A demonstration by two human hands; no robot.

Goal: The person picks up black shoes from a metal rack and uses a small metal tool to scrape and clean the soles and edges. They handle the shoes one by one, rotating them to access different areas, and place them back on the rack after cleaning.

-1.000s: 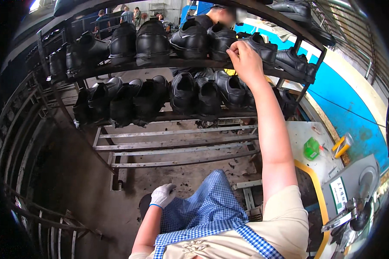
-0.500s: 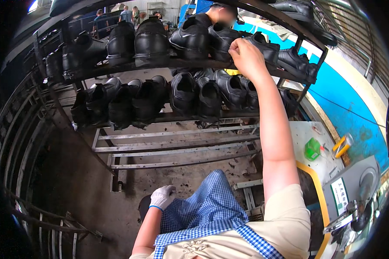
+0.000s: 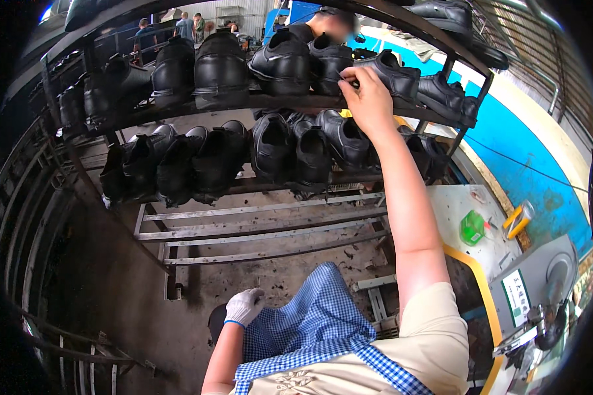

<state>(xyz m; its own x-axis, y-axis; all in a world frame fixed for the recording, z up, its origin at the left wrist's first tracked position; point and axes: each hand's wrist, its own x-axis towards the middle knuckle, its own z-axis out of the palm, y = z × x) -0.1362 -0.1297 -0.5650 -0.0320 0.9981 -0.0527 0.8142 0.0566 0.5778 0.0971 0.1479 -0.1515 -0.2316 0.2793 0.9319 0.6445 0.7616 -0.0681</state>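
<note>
A: Note what's hard to read. Right hand (image 3: 369, 99) is up at the top shelf (image 3: 244, 103) of the rack. Fingertips pressed together at the collar of a black shoe (image 3: 327, 62), but the shoe's edge hides whether they pinch leather or a lace. Can't tell which.

B: Agreed. The shoe sits on the top shelf between another black shoe (image 3: 282, 64) on its left and a low black shoe (image 3: 392, 74) on its right, touching both.

A: Left hand (image 3: 244, 306), white glove, is low beside the blue checked apron (image 3: 316, 322). Fingers curled. Something dark lies under it, mostly covered, and I can't say if the grip closes on it.

B: Lower shelf: a row of black shoes (image 3: 270, 148), toes hidden in shadow. Beyond the rack, a person's head, blurred. Far right, the white table (image 3: 458, 201) with a green container (image 3: 471, 228) and a yellow object (image 3: 518, 219); the machine (image 3: 540, 289) is cut off by the rim.

A: Change from a second ago?

B: Right hand has shifted a little left along the top shelf, onto the shoe's collar. Left hand hasn't moved.
</note>
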